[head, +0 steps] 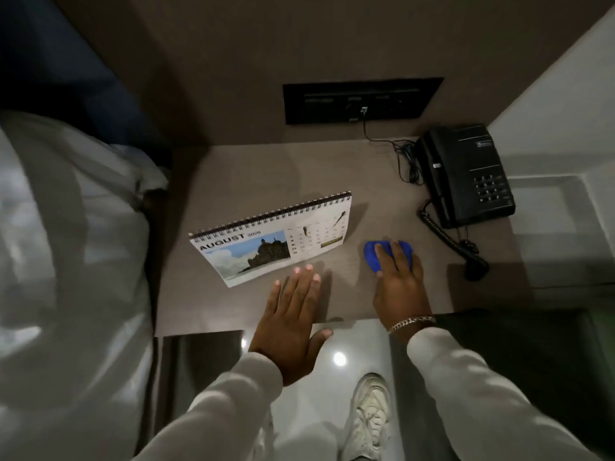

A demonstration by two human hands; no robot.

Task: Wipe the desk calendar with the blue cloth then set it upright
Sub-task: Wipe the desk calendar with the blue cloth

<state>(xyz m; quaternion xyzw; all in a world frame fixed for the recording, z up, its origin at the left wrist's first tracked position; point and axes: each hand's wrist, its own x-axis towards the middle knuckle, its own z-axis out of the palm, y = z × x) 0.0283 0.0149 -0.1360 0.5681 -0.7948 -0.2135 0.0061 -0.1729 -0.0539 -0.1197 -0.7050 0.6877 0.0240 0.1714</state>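
A spiral-bound desk calendar (271,239), showing AUGUST with a building photo, stands upright and tilted on the brown bedside table (233,174). My left hand (289,324) hovers flat with fingers spread just in front of the calendar's lower edge, holding nothing. To the right, my right hand (399,281) rests on top of the crumpled blue cloth (374,257), which lies on the table, fingers curled over it. The cloth is clear of the calendar, a hand's width to its right.
A black telephone (466,176) with a coiled cord sits at the table's right back corner. A black socket panel (362,99) with a plugged cable is on the wall behind. White bedding (66,244) lies to the left. My shoe (369,417) shows on the glossy floor.
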